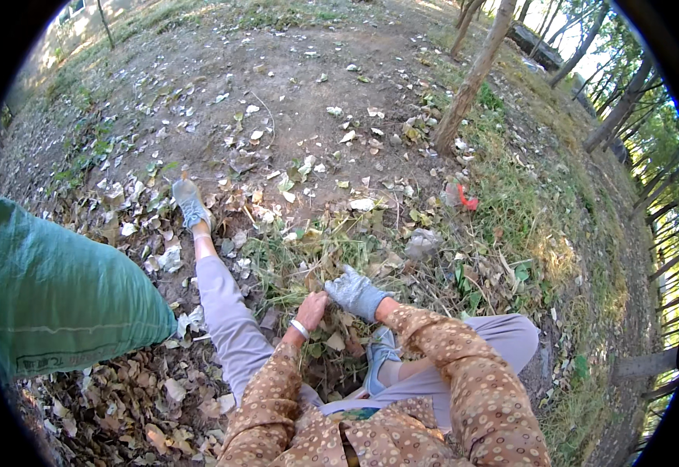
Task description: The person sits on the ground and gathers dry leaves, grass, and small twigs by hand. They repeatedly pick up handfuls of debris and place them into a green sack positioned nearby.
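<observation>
Curled fingers of the bare left hand [312, 310] touch the matted clump of dry, yellow-green grass [297, 274]; whether they pinch any strands, I cannot tell. Close against it on the right, the right hand [355, 296] in a grey knit glove angles toward the upper left, its fingers bunched; what they hold, if anything, is hidden. The clump lies on the ground just ahead of both hands, between the outstretched left leg [230, 319] in pale lilac trousers and a grey, rough-surfaced lump [423, 243]. Its long axis runs roughly left to right, though single stalks cross at many angles and some near the left hand point leftward. A white band [300, 329] circles the left wrist. Left of the leg, a bulging green woven sack [67, 288] points its narrowing end rightward, beside brown fallen leaves [133, 412].
</observation>
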`<state>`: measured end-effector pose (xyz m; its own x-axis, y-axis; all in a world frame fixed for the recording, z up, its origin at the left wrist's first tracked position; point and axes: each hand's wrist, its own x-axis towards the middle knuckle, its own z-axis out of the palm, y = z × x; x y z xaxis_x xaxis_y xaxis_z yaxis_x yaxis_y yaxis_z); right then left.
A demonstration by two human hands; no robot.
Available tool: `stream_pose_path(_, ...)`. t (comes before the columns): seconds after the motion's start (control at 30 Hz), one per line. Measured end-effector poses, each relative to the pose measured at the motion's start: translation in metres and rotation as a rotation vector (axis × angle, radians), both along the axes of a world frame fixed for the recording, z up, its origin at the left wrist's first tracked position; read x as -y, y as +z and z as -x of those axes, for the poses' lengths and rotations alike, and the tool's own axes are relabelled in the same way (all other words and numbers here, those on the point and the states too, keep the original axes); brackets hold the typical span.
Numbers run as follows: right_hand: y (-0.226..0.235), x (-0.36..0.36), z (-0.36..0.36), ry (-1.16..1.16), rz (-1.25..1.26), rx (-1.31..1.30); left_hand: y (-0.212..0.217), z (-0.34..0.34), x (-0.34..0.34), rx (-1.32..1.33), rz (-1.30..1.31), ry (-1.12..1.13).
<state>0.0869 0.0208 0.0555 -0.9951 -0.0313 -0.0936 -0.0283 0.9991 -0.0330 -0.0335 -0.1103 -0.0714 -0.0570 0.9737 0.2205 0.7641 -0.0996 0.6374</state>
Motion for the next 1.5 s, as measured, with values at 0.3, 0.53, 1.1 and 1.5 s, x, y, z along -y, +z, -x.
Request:
stream_pose_path(0.3,-0.005,0.017,-0.049,-0.092,0.02,-0.176,-0.02,-0.013,-0.005,0.169,-0.025,0.243)
stream_pose_path(0.53,-0.014,0.037,-0.033,-0.401,0.226,-0.021,0.01,-0.014,0.004,0.001,-0.269,0.342)
stream_pose_path(1.1,-0.103,0.015,-0.024,-1.164,2.298,-0.321,0.006,-0.054,-0.015,0.453,-0.06,0.191)
stream_pose_path(1.5,0.114,0.066,-0.062,-0.186,0.08,-0.476,0.009,-0.046,-0.037,0.49,-0.083,-0.097)
